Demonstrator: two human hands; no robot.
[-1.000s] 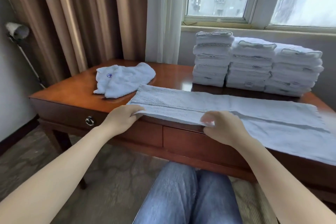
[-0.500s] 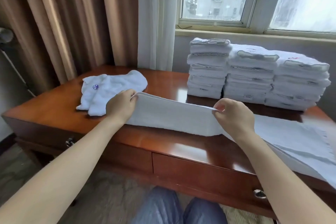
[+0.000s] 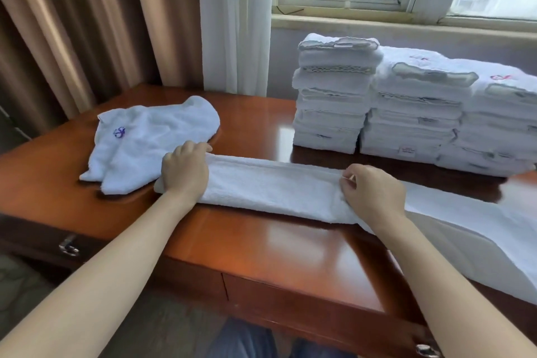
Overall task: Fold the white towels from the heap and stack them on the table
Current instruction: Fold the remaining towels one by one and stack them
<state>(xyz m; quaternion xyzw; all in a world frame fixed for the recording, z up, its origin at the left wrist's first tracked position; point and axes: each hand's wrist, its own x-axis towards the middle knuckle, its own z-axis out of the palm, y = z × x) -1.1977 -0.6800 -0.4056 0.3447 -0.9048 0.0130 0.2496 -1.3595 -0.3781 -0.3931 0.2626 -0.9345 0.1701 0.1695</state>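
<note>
White towel [image 3: 276, 186] folded lengthwise on the table [image 3: 261, 244], stretched between both grips, left hand [image 3: 186, 171] curled over its end, right hand [image 3: 373, 190] pinching its folded edge, crumpled towel [image 3: 157, 139] with purple emblem [image 3: 119, 132] beyond the left hand, folded stacks [image 3: 406, 107] beyond the right, tags [image 3: 406, 150] unreadable

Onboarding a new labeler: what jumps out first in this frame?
The long white towel lies across the wooden desk, doubled lengthwise, with the left hand gripping its end and the right hand pinching its folded edge farther along. Behind it, under the window, stand three stacks of folded towels. A crumpled towel with a purple logo lies at the desk's left.
</note>
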